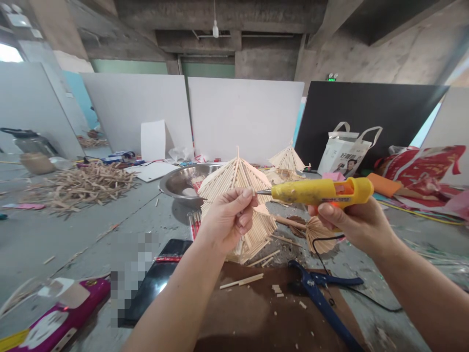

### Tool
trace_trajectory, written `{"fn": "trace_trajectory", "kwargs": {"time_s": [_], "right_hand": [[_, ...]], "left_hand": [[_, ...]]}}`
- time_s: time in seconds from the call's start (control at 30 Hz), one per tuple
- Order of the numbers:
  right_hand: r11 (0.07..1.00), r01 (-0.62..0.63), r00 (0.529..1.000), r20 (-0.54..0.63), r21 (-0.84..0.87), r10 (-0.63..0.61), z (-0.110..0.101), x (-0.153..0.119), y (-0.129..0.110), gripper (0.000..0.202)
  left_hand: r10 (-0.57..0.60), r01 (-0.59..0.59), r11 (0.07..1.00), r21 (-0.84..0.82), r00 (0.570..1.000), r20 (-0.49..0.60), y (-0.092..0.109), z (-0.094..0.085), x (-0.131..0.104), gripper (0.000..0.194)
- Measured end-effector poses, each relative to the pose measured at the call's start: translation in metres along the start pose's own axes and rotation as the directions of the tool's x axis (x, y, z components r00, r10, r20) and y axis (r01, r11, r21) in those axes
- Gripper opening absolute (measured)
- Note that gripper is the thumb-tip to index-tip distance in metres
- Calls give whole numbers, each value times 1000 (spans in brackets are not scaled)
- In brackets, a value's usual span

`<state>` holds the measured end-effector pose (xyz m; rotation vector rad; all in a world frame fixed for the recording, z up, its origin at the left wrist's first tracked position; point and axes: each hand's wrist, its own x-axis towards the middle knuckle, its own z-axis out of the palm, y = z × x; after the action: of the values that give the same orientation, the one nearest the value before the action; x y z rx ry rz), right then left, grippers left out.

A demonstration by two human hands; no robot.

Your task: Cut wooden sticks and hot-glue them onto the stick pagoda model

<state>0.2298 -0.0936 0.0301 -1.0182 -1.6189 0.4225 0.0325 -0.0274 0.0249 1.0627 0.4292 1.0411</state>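
Observation:
My right hand [339, 215] is wrapped round the handle of a yellow glue gun [311, 191], whose metal nozzle points left. Its tip is at the fingertips of my left hand [232, 215], which are pinched on a tiny pale piece, perhaps a bit of wooden stick, mostly hidden. Behind my left hand stands a pagoda-like model of thin wooden sticks [238, 173], with a pointed roof and a lower tier. A fan-shaped stick piece [319, 234] lies to its right, below the glue gun.
Blue-handled pliers [317, 293] and stick offcuts lie on a brown board [249, 313]. A steel bowl [170, 188], a stick pile [93, 183] and a dark tablet [146, 293] are left; a purple power strip [73, 313] is front left. A smaller stick model [287, 159] stands behind.

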Motion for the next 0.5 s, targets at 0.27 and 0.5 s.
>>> {"fn": "trace_trajectory", "kwargs": {"time_s": [0.27,0.5], "right_hand": [[1000,13,1000,9,-9,-13,1,0,-3,16],[1000,-6,1000,15,-13,6,1,0,-3,16]], "left_hand": [[-9,9,999,-32,1000,1,0,1,0,15],[-7,7,1000,-14,1000,-3,0,2,-1,17]]}}
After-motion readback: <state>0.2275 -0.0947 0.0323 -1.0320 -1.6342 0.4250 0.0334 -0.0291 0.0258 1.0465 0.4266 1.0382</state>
